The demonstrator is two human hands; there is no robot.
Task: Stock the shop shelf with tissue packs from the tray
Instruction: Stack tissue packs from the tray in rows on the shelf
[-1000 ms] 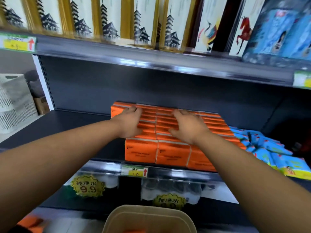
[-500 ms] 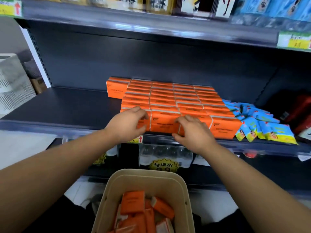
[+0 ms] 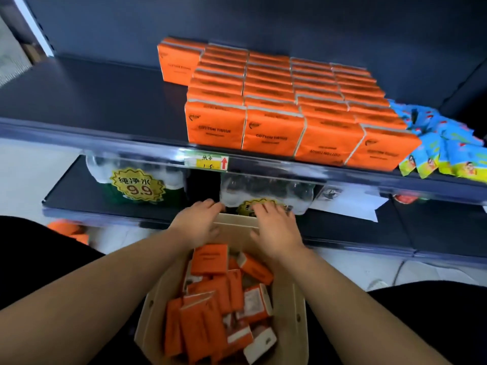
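**Grip empty on both sides, tray far from emptied**

Neither grip has anything in it. The left hand (image 3: 196,223) and the right hand (image 3: 275,227) hang side by side over the far end of the tray (image 3: 299,306), palms down and fingers loosely spread. Both are slightly blurred, so I cannot tell whether the fingertips touch the far rim or hover just above it.

The tissue packs are in two places. A loose heap of orange packs (image 3: 210,259) lies in the tray just beneath the wrists, tumbled at all angles, and covers most of the tray floor. On the shelf (image 3: 92,101) above, the stocked packs (image 3: 271,133) stand in a tidy block four columns wide and many rows deep. Their fronts sit at the shelf lip, and one extra pack stands off the back-left corner.

The job looks partly done. A solid block is in place, but a good many packs wait in the tray. The dark shelf board shows to the left of the block, where more columns could go.

Blue packets (image 3: 442,148) lie hard against the right side of the block. A yellow price tag (image 3: 207,163) sits on the shelf lip below it, and wrapped water bottles (image 3: 263,191) stand on the lower shelf beyond the hands.
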